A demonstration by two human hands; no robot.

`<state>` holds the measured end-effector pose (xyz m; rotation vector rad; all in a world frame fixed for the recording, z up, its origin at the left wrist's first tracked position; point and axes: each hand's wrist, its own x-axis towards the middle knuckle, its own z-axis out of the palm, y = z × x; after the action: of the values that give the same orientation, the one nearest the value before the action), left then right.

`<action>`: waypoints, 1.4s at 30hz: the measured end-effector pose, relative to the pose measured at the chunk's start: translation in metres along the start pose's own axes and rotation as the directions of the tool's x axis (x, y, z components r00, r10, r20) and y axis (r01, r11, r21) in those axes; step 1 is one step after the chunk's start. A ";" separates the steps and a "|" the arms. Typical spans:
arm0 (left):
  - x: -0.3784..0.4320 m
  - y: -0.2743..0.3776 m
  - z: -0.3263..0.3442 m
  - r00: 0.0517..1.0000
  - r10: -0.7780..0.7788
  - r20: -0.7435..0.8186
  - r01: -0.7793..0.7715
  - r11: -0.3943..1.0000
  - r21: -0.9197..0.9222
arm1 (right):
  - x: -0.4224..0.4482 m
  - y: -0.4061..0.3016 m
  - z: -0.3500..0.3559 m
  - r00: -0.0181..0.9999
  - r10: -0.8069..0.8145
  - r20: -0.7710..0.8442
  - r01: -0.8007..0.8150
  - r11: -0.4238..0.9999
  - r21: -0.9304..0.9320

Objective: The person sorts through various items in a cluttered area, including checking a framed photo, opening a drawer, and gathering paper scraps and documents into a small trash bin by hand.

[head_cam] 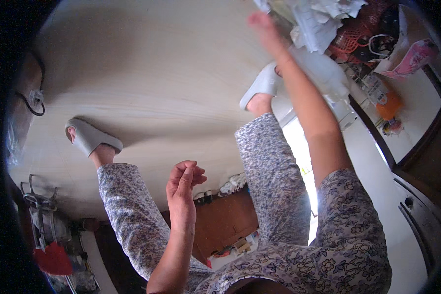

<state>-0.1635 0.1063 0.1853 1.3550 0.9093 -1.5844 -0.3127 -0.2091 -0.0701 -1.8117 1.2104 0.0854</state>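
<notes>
My right hand point(267, 33), blurred, is stretched forward over the pale floor point(150, 66), at the left side of a heap of crumpled white plastic bags point(316, 25). The blur hides whether its fingers hold anything. Beneath my right forearm lies a translucent white plastic bag point(321, 71), close to my right slipper point(261, 86). My left hand point(183, 189) is raised in front of my body, its thumb against the curled fingers, and nothing shows in it. My left slipper point(92, 137) is planted on the floor, wide apart from the right one.
Red mesh netting point(349, 42), a pink printed bag point(411, 60) and an orange bottle point(387, 104) are at the right. A black cable point(38, 110) runs along the left. A metal rack point(40, 205) with a red heart-shaped piece point(55, 259) stands at lower left.
</notes>
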 end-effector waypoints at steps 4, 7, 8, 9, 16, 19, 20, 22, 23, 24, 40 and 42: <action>0.000 0.000 0.001 1.000 0.014 0.018 -0.014 1.000 -0.017 | -0.072 0.005 0.048 0.896 0.316 0.311 -0.122 0.850 -0.512; 0.004 0.003 0.000 1.000 0.017 0.014 -0.017 0.999 -0.029 | -0.060 0.003 0.038 0.868 0.410 0.279 -0.009 0.574 -0.819; 0.006 0.002 -0.001 1.000 0.009 0.009 -0.009 0.999 -0.041 | -0.045 0.006 0.028 0.887 0.397 0.235 0.015 0.485 -0.874; 0.009 -0.001 -0.002 1.000 0.004 0.011 -0.003 0.998 -0.055 | -0.028 0.011 0.014 0.992 0.128 0.022 -0.034 0.415 -0.909; 0.000 0.008 0.001 0.998 0.041 0.048 -0.037 0.996 -0.086 | -0.023 -0.038 -0.032 0.756 0.649 0.085 -0.305 0.234 0.923; 0.001 0.011 -0.002 0.997 0.067 0.030 -0.063 0.991 -0.119 | -0.026 -0.062 -0.041 0.728 0.683 0.055 0.033 -0.115 0.993; 0.002 0.011 -0.003 0.997 0.069 0.034 -0.063 0.988 -0.141 | -0.014 -0.061 -0.049 0.767 0.641 0.013 0.064 -0.097 0.993; 0.002 0.007 -0.007 0.997 0.061 0.043 -0.052 0.982 -0.181 | 0.011 -0.037 -0.058 0.738 0.664 0.122 0.022 -0.204 0.979; 0.005 0.008 -0.001 0.996 0.068 0.063 -0.055 0.981 -0.185 | 0.020 -0.031 -0.071 0.719 0.675 0.167 0.008 -0.249 0.969; 0.003 0.011 -0.002 0.995 0.073 0.061 -0.061 0.981 -0.182 | 0.023 -0.037 -0.067 0.709 0.697 0.110 -0.024 -0.133 0.991; 0.006 0.015 -0.010 0.987 0.127 0.098 -0.100 0.965 -0.244 | 0.107 -0.049 -0.124 0.592 0.792 0.150 -0.014 -0.176 0.984; 0.006 0.017 -0.007 0.990 0.114 0.087 -0.094 0.973 -0.210 | 0.114 -0.050 -0.133 0.643 0.754 0.131 -0.014 -0.159 0.987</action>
<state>-0.1458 0.1056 0.1778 1.1508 0.9006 -1.4229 -0.2697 -0.3791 -0.0197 0.0784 1.5504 -0.8356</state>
